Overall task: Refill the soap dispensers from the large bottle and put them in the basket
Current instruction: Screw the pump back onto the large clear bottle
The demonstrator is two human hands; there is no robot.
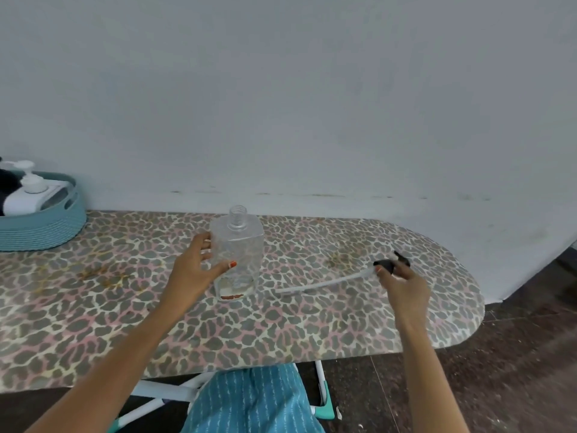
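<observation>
Far to the left of the left hand, a teal basket sits at the tabletop edge with white dispensers inside. Nothing lies between the two hands except a white tube slanting down toward the tabletop. The left hand wraps thumb and fingers around an uncapped clear dispenser bottle standing upright. The right hand pinches the black pump head of that tube. Both forearms reach forward, well apart.

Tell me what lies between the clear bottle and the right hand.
In the head view, only the pump's white tube, slanting from the right hand toward the clear bottle.
</observation>
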